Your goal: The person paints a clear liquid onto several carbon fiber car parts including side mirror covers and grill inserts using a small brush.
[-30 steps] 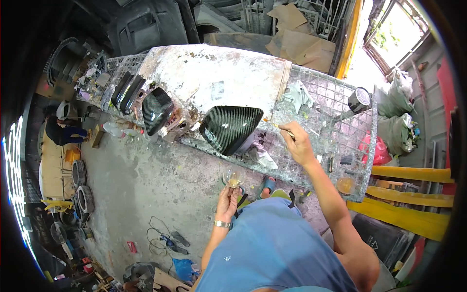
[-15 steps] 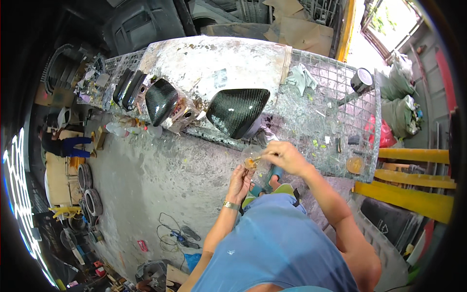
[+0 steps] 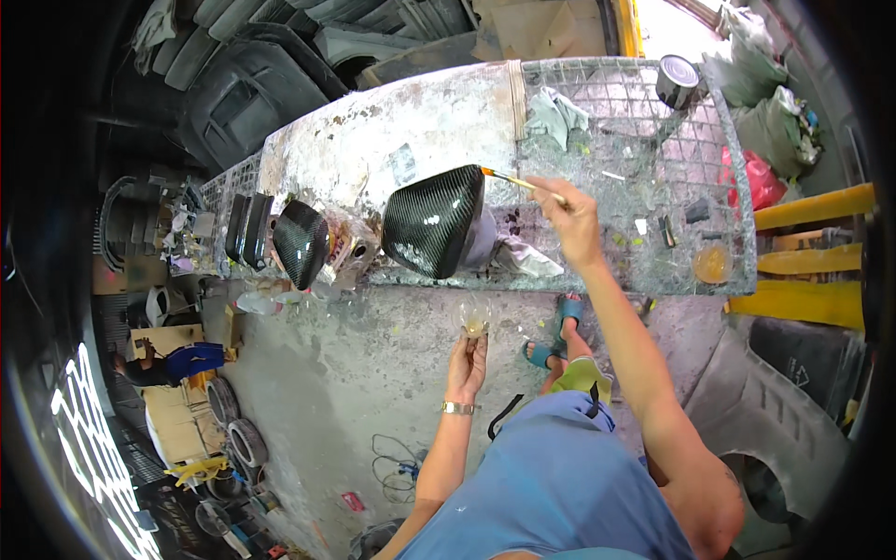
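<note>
My right hand (image 3: pixel 567 213) pinches a small paintbrush (image 3: pixel 515 180) by its pale handle. The brush's orange tip touches, or almost touches, the upper right edge of a glossy black carbon-fibre mirror cover (image 3: pixel 431 224) on the table. Below the table edge, my left hand (image 3: pixel 467 362) holds up a small clear plastic cup (image 3: pixel 474 317) with a little yellowish liquid in it. A second carbon-fibre cover (image 3: pixel 301 245) stands farther left. Crumpled whitish cloth (image 3: pixel 528 256) lies just right of the nearer cover.
The table (image 3: pixel 630 168) has a mesh-patterned, stained top. On its right are a metal can (image 3: pixel 678 82), a grey rag (image 3: pixel 554 117) and a round amber patch (image 3: pixel 712 264). Dark strip-like parts (image 3: pixel 250 229) sit far left. Yellow bars (image 3: pixel 810 258) stand at right; another person (image 3: pixel 173 364) is far left.
My right hand has carried the paintbrush up from the cup to the edge of the mirror cover. My left hand still holds the cup. The whole view has shifted.
</note>
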A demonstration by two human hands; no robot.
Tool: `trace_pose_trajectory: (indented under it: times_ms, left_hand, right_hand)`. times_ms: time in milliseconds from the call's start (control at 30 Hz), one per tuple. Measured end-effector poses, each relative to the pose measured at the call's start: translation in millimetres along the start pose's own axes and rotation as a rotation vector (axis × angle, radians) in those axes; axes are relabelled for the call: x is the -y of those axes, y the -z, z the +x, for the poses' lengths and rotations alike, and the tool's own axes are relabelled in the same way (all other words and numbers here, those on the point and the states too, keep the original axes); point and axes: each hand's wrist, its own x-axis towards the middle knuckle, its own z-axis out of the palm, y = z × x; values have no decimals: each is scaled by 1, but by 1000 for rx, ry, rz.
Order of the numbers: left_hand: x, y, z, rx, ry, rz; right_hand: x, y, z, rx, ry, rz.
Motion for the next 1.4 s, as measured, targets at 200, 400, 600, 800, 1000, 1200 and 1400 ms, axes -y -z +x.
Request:
trace_pose_trajectory:
  times_ms: [200,400,600,800,1000,1200,1400]
  left_hand:
    - [-12,20,28,0,-44,28]
    - [-19,20,41,57,-88,22]
    - [-23,21,44,77,-77,16]
    - [-24,22,48,44,-71,-29]
    - [-24,14,42,5,-57,-47]
    - [-22,23,43,12,-50,-38]
    - [-22,19,47,50,-79,54]
  right_hand:
    - [-18,-48,-83,-14,341,-367]
    - [-42,-63,-127,128,507,-509]
    - [-41,-55,-139,213,367,-352]
    - [-39,-31,-94,193,127,-47]
    - [-27,-20,-68,-162,119,-79]
    - [-42,-52,-121,17,233,-214]
    - [-33,-42,-123,279,130,-356]
